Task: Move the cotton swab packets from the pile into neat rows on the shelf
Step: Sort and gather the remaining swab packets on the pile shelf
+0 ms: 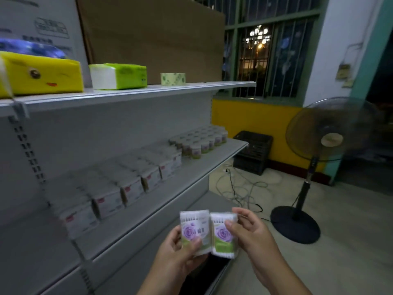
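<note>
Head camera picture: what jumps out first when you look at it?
Two cotton swab packets with purple roses, held side by side low in the middle. Then the bright yellow tissue pack with a face on it, at the left of the top shelf, and the big standing fan on the floor at the right.

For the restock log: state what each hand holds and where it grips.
The left hand grips the left packet at its lower part, thumb on the front; the right hand grips the right packet at its upper right edge.
</note>
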`<state>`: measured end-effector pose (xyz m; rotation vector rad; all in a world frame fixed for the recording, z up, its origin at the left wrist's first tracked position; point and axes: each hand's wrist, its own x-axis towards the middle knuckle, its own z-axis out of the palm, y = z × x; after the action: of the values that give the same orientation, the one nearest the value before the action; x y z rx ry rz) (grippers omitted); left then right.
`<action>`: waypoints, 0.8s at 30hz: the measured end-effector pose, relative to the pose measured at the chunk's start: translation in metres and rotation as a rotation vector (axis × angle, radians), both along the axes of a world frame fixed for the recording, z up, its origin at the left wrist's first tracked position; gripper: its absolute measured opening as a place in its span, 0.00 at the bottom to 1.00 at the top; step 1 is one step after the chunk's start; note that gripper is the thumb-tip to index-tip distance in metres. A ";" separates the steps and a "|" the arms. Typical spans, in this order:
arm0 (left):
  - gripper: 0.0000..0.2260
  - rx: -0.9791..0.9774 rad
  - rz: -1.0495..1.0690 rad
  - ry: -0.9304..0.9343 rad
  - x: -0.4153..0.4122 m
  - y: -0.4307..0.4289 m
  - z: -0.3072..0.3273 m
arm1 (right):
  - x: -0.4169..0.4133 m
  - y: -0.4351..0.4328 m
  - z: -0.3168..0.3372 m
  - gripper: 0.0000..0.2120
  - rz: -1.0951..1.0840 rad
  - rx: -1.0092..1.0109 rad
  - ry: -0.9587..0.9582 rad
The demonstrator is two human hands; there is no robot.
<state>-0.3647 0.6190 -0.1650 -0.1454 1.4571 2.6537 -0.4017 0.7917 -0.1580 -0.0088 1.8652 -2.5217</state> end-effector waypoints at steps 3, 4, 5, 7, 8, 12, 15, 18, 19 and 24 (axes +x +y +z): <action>0.21 0.002 -0.005 -0.014 -0.046 0.018 -0.004 | -0.036 0.017 -0.002 0.22 -0.001 0.030 -0.001; 0.22 -0.001 -0.002 -0.023 -0.065 0.023 -0.008 | -0.051 0.022 -0.004 0.24 -0.010 0.039 -0.003; 0.23 -0.006 -0.003 -0.029 -0.085 0.028 -0.013 | -0.068 0.027 -0.006 0.23 -0.029 0.046 -0.008; 0.26 -0.039 -0.024 -0.021 -0.127 0.039 -0.020 | -0.105 0.037 -0.011 0.20 -0.075 0.045 -0.023; 0.29 -0.066 -0.027 -0.006 -0.148 0.045 -0.023 | -0.124 0.043 -0.011 0.18 -0.096 0.039 -0.028; 0.37 -0.133 -0.006 0.043 -0.225 0.070 -0.025 | -0.192 0.068 0.000 0.17 -0.163 0.100 -0.016; 0.42 -0.202 -0.041 0.136 -0.269 0.093 -0.025 | -0.233 0.088 0.002 0.17 -0.225 0.141 0.004; 0.43 -0.228 -0.097 0.149 -0.298 0.110 -0.029 | -0.265 0.108 -0.007 0.18 -0.267 0.151 -0.020; 0.42 -0.205 -0.110 0.131 -0.308 0.113 -0.031 | -0.276 0.112 -0.009 0.17 -0.266 0.155 -0.022; 0.33 -0.062 -0.006 0.108 -0.359 0.133 -0.026 | -0.344 0.132 -0.020 0.19 -0.204 0.186 0.017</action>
<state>-0.7232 0.7519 -0.1908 -0.0025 1.5697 2.6507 -0.7455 0.9233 -0.1783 0.1697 2.2050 -2.4625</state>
